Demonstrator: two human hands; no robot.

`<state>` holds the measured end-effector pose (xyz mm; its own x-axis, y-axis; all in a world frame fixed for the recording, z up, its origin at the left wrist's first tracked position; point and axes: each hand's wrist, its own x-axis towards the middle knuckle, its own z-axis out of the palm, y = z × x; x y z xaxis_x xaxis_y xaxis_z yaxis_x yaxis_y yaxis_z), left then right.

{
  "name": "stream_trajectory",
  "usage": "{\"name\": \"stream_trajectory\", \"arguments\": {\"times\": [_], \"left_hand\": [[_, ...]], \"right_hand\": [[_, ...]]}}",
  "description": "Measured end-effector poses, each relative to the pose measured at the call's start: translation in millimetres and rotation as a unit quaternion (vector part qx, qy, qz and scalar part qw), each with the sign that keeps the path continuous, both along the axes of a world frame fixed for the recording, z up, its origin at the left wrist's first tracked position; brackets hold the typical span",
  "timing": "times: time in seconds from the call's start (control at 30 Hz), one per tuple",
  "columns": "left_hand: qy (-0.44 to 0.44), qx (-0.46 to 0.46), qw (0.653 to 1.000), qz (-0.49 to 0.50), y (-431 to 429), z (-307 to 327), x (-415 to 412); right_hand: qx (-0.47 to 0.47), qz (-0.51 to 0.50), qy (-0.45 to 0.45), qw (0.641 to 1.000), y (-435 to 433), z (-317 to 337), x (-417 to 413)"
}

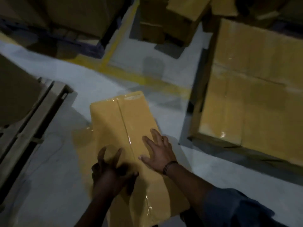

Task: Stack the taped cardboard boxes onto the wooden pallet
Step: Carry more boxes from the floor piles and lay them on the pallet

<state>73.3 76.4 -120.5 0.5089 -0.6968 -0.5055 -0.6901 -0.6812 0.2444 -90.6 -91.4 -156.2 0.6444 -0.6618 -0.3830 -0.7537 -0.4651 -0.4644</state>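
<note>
Left hand [113,169] motion-blurred, grip unclear; box [114,122] near end cut by bottom edge; pallet [47,108] cropped left.

Box [121,125] lower centre. Left hand [111,171] and right hand [157,154] on its near end, either side of the seam. Pallet [32,122] at left edge. Large boxes [255,89] at right. Stacked boxes [164,25] across the top.
</note>
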Motion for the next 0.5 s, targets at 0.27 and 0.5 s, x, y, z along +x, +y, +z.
{"name": "stream_trajectory", "arguments": {"times": [0.27, 0.5], "left_hand": [[0.004, -0.087, 0.991, -0.104, -140, 110, -155], [0.015, -0.110, 0.973, -0.201, -244, 159, -260]], "right_hand": [[-0.044, -0.122, 0.008, 0.992, -94, 113, -188], [-0.049, -0.220, 0.000, 0.974, -153, 162, -314]]}}
